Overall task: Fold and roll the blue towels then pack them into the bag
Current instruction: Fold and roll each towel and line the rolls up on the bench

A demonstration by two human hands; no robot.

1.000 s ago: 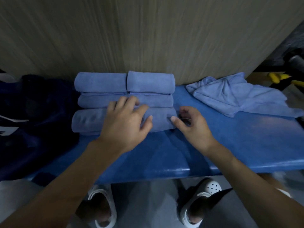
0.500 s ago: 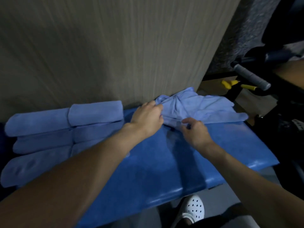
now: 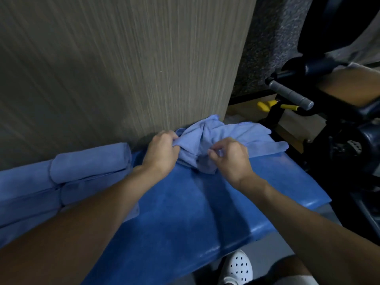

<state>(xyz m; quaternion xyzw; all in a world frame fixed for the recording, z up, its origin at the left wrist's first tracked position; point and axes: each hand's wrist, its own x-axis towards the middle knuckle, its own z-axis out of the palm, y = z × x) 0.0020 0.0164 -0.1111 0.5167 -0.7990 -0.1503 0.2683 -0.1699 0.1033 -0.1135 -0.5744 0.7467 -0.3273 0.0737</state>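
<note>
My left hand [image 3: 162, 153] and right hand [image 3: 228, 159] both pinch the crumpled towel [image 3: 207, 136]; my forearm hides part of the rolled towels [image 3: 90, 163], cut off at left

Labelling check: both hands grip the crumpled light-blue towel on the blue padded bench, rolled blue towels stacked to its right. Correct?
One slip: the head view shows the rolled blue towels left of the crumpled light-blue towel, not right. The left hand and right hand do grip it on the blue padded bench.
</note>
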